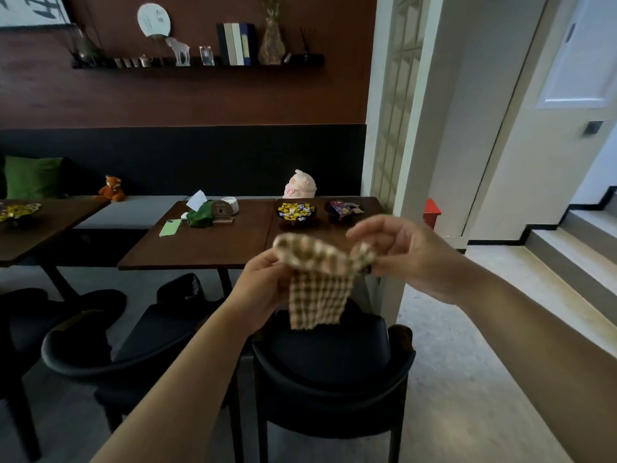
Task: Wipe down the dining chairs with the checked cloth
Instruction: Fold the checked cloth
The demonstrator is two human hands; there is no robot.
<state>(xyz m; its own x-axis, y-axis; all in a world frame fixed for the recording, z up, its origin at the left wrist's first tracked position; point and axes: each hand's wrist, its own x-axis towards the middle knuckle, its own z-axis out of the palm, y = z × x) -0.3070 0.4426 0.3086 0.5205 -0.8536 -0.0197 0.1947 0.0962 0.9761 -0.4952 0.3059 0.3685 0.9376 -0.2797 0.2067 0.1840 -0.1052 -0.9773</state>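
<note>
Nearest: black dining chair with curved backrest and padded seat [330, 355], directly below the cloth. A second black curved-back chair [110, 349] stands left of it, both tucked toward the worktop.

Above the near chair's seat, in the air: small beige-and-brown checked cloth [319, 282]. Held by both hands at its upper edge, touching neither chair nor worktop. Long axis runs vertical; free end hangs straight down toward the seat. Top edge bunched and folded over in a rumpled band between the hands; lower part flat, showing a regular check. Slightly blurred.

Left hand [263, 289]: fingers curled, pinching the cloth's upper left corner. Right hand [404, 255]: thumb and fingers pinch the upper right corner, the other fingers loosely spread above.

Beyond the cloth: dark brown wooden worktop [213, 242]. On it, past the cloth, a dark bowl of yellow wrapped sweets [296, 211], and a second dark bowl of purple packets [344, 208] to its right. Farther left of the cloth: pale green phone [170, 227], green tissue pouch [200, 215].
</note>
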